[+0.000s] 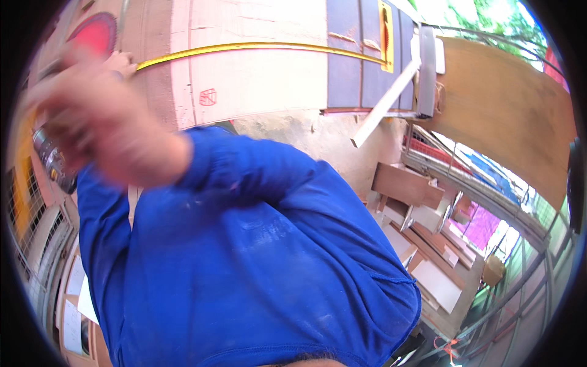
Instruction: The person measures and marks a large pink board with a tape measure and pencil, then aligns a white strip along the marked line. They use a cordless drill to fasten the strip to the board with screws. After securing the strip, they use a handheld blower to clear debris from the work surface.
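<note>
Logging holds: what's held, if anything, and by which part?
Apparently the yellow tape, by its left end; the right hand is too blurred to tell.

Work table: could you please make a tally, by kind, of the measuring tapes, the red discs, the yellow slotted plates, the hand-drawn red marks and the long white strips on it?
Measuring tape: 1
Red disc: 1
Yellow slotted plate: 1
Hand-drawn red mark: 1
Long white strip, reaching past the edge: 1
Total: 5
</note>
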Tool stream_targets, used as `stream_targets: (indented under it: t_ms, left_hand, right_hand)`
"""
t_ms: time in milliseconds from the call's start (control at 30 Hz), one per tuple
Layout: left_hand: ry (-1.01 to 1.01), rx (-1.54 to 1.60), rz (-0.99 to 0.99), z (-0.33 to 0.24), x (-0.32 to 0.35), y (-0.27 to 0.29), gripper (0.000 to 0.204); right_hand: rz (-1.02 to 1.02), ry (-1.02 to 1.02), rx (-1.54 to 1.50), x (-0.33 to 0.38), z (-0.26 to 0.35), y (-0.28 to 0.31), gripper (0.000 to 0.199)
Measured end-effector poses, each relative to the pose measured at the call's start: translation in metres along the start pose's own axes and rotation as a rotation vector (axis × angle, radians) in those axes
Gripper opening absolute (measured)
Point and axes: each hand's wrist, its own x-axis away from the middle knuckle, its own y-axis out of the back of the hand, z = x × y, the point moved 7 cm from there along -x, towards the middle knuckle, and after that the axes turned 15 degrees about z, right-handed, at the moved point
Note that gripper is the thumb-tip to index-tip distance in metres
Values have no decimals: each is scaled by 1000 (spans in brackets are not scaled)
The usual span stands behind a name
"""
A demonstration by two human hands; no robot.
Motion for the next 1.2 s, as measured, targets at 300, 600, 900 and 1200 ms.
stream_targets:
  t_ms: [300, 600, 900, 1200]
  left_hand:
    - [142, 158, 41, -3, 52, 10, 48]
    - [150, 162, 29, -11, 71, 22, 41]
    - [160, 161, 29, -9, 73, 18, 43]
    - [159, 185, 11, -8, 69, 16, 47]
  right_hand:
    - [-533, 206, 1594, 120, 76, 224, 15]
    - [-468, 118, 1797, 136, 42, 258, 17]
    - [-422, -119, 1889, 134, 36, 280, 18]
    - [-471, -185, 1925, 127, 37, 289, 15]
